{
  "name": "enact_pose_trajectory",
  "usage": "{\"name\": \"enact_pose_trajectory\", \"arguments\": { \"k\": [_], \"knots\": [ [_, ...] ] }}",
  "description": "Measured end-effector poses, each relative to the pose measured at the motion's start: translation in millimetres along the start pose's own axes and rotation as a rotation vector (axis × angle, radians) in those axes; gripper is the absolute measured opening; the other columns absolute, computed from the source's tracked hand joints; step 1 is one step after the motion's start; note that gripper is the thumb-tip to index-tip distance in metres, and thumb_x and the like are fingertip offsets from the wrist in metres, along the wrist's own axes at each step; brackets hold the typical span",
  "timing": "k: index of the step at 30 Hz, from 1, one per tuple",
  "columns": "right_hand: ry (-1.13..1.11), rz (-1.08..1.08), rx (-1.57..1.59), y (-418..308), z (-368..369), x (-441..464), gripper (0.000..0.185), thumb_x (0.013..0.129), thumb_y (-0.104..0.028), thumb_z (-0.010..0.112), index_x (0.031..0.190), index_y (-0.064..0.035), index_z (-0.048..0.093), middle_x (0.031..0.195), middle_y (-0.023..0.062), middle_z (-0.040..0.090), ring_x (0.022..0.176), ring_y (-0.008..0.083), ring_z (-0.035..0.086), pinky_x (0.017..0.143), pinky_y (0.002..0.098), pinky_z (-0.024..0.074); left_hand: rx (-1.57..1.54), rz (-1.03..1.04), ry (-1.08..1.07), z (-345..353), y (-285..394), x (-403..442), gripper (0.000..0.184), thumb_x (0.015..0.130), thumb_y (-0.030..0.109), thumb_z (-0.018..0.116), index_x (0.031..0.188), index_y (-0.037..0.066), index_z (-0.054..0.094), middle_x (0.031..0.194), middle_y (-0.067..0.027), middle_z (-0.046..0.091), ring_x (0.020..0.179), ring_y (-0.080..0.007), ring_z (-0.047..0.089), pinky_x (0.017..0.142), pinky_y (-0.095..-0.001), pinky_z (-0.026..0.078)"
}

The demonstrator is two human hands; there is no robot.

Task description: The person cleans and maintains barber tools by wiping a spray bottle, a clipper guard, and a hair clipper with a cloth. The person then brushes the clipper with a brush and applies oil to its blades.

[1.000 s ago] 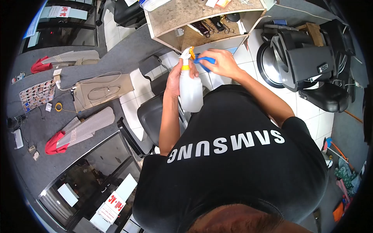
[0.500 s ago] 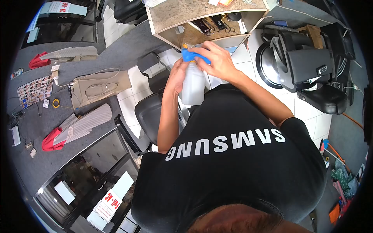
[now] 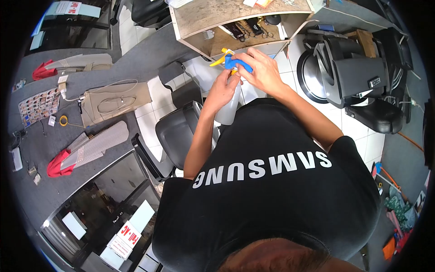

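A spray bottle (image 3: 228, 112) with a whitish, see-through body is held in front of my black shirt, slightly tilted. Its blue spray head (image 3: 240, 63) has a yellow nozzle and a yellow trigger (image 3: 217, 61) that sticks out to the left. My left hand (image 3: 221, 93) is closed around the bottle's upper part, just below the head, and covers much of it. Fingers of my right hand (image 3: 263, 70) grip the blue head from the right side. Part of the neck is hidden behind the fingers.
Beyond the bottle stands a wooden cabinet (image 3: 199, 20) whose open shelf holds scissors (image 3: 247, 32), clippers (image 3: 234, 31) and a comb. Black salon chairs stand left (image 3: 179, 131) and right (image 3: 353, 68) of me. A mirrored wall counter (image 3: 104, 136) with cables lies at left.
The spray head has turned so its yellow trigger now shows at the left. My left hand has come across the front of the bottle, and the bottle leans more.
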State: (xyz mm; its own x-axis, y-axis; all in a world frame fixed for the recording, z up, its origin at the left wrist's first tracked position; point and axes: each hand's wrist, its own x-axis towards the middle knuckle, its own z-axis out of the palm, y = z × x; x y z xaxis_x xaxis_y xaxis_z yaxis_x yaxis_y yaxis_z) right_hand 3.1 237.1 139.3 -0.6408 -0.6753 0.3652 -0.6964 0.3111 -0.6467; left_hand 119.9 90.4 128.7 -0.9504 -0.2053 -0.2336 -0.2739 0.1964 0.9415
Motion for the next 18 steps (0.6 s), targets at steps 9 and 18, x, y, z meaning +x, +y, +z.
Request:
{"name": "enact_pose_trajectory", "arguments": {
  "k": [9, 18],
  "knots": [
    [-0.391, 0.275, -0.046, 14.8, -33.5, -15.7, 0.033, 0.092, -0.036, 0.068, 0.119, -0.0173, 0.074, 0.087, 0.0123, 0.074, 0.083, 0.0326, 0.074, 0.075, 0.0448, 0.0571, 0.088, -0.066, 0.067, 9.4, -13.5, -6.7, 0.044, 0.108, 0.03, 0.055, 0.134, -0.006, 0.055, 0.104, -0.016, 0.072, 0.102, -0.0261, 0.071, 0.094, -0.0389, 0.051],
    [-0.303, 0.402, 0.112, -0.4, -32.0, -4.3, 0.033, 0.092, -0.036, 0.069, 0.112, -0.0106, 0.071, 0.083, 0.014, 0.075, 0.079, 0.031, 0.075, 0.072, 0.0427, 0.0569, 0.151, -0.068, 0.114, 8.3, -8.4, -2.9, 0.043, 0.106, 0.033, 0.057, 0.133, 0.0, 0.05, 0.097, -0.0184, 0.074, 0.1, -0.0343, 0.071, 0.091, -0.043, 0.051]
  ]
}}
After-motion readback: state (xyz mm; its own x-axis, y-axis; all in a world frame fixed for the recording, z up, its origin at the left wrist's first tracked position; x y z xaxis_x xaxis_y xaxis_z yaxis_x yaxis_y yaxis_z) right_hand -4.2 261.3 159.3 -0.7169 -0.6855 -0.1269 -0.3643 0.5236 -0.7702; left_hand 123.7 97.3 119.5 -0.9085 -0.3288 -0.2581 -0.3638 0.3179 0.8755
